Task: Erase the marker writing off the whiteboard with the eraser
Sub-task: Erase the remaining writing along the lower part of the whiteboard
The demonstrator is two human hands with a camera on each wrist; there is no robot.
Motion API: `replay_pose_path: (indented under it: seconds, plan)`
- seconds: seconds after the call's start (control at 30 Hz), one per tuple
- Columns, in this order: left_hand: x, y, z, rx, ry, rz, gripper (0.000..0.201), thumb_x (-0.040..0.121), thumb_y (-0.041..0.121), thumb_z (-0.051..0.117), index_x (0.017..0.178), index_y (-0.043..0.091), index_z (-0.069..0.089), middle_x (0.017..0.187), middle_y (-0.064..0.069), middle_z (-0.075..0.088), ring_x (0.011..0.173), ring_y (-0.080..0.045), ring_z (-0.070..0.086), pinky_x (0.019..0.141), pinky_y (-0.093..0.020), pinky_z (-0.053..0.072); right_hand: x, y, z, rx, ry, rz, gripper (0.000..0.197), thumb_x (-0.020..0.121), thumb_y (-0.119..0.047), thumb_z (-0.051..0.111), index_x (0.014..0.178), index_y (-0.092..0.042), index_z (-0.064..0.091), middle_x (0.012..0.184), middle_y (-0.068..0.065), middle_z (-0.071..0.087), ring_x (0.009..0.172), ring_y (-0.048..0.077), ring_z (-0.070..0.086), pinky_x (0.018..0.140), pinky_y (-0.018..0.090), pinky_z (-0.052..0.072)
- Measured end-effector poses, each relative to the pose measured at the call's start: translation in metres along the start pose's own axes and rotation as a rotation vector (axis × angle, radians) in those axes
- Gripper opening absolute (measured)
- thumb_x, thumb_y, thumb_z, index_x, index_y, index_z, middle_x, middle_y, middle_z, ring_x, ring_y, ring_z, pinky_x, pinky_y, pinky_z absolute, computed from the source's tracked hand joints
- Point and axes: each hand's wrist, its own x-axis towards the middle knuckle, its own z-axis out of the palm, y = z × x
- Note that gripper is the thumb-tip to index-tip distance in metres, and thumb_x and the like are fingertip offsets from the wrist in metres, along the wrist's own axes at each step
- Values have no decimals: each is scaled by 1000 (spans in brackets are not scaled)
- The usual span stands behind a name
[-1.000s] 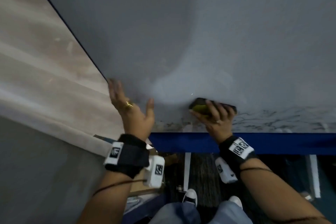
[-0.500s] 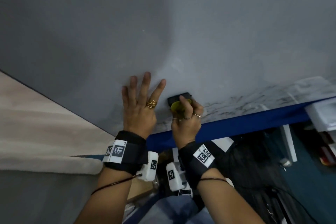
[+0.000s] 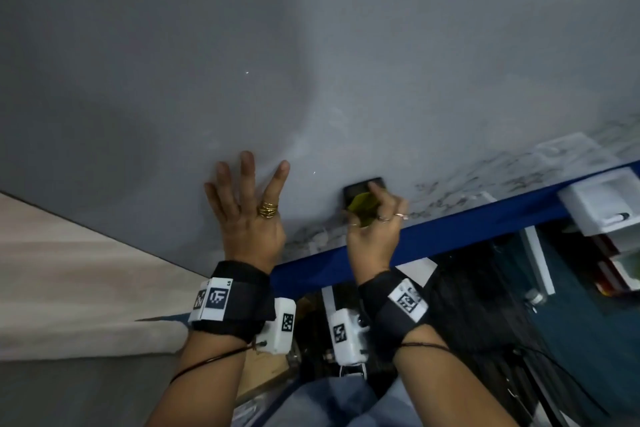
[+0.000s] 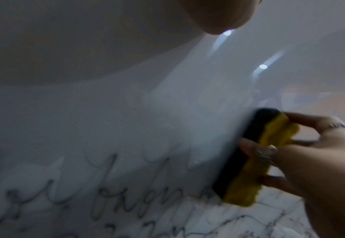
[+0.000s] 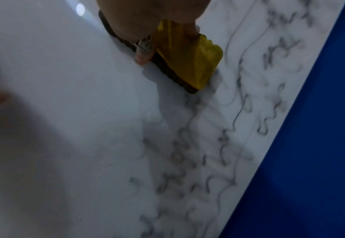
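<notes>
A person's right hand is pinching a yellow-backed eraser in a curled grip, its dark felt face pressing against the whiteboard just above the board's blue lower frame. Smudged marker writing is lying beside the eraser along that lower edge. The left hand is resting flat on the board nearby, its fingers spread and holding nothing.

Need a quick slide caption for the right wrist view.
Right hand presses the yellow eraser against the whiteboard, beside smeared marker writing.
</notes>
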Motion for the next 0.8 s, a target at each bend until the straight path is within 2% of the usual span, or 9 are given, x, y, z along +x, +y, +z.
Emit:
replay_pose_path:
  seconds: [0.1, 0.2, 0.27, 0.33, 0.47, 0.53, 0.6, 0.7, 0.8]
  plan:
    - [1, 15, 9, 3, 100, -61, 92, 80, -8, 50, 150, 38, 12, 159, 7, -14, 146, -22, -14, 117, -49, -1, -11, -4, 6, -47, -47, -71, 68, 68, 9, 72, 123, -24, 49, 119, 4, 38, 98, 26, 56, 79, 29, 48]
    - [4, 31, 17, -14, 144, -54, 94, 79, -8, 53, 151, 34, 11, 159, 7, -11, 146, -21, -9, 117, -48, 3, 16, 9, -8, 158, 18, 148, 70, 68, 20, 65, 115, -31, 51, 121, 6, 37, 102, 20, 51, 83, 38, 55]
    - [8, 47, 17, -55, 78, 7, 93, 78, -7, 50, 152, 32, 8, 159, 8, -11, 147, -19, -9, 116, -51, 1, 46, 28, -30, 257, 86, 274, 80, 62, 23, 62, 107, -42, 47, 123, 12, 38, 104, 25, 49, 79, 48, 57]
    - [12, 68, 17, -83, -48, 114, 94, 73, -4, 44, 152, 29, 4, 159, 9, -13, 146, -18, -11, 113, -58, -6, 75, 50, -60, 263, 133, 287, 81, 57, 25, 63, 107, -36, 48, 124, 20, 39, 104, 31, 48, 78, 52, 56]
    - [23, 102, 22, -2, -196, 197, 89, 73, 6, 36, 153, 23, 1, 158, 5, -19, 146, -21, -16, 108, -64, -12, 113, 75, -97, 147, 163, 248, 70, 60, 28, 66, 110, -17, 46, 120, 15, 38, 102, 20, 46, 71, 13, 52]
    - [28, 114, 27, 2, -215, 151, 87, 74, 8, 37, 153, 23, 1, 158, 4, -21, 145, -23, -20, 108, -63, -13, 109, 65, -89, 145, 137, 265, 63, 69, 27, 56, 103, -25, 49, 117, 10, 41, 96, 19, 50, 66, 22, 55]
    - [32, 126, 29, 20, -223, 138, 90, 73, 9, 40, 153, 22, 1, 157, 2, -21, 144, -25, -21, 107, -63, -14, 91, 55, -74, 131, 53, 229, 71, 70, 23, 57, 104, -38, 53, 120, 2, 43, 103, 17, 53, 79, 33, 55]
    - [41, 145, 33, 2, -240, 179, 87, 74, 10, 35, 153, 21, -1, 157, 1, -22, 144, -24, -20, 102, -71, -11, 67, 41, -63, 50, -19, 88, 61, 62, 19, 70, 114, -12, 59, 115, 2, 43, 96, -2, 45, 89, 0, 37]
    - [51, 164, 39, 4, -251, 154, 91, 72, 0, 37, 153, 25, 3, 156, 1, -26, 142, -27, -26, 94, -75, -13, 81, 34, -79, 117, 3, 99, 62, 61, 10, 79, 116, -5, 55, 114, 8, 45, 98, -1, 46, 89, -3, 32]
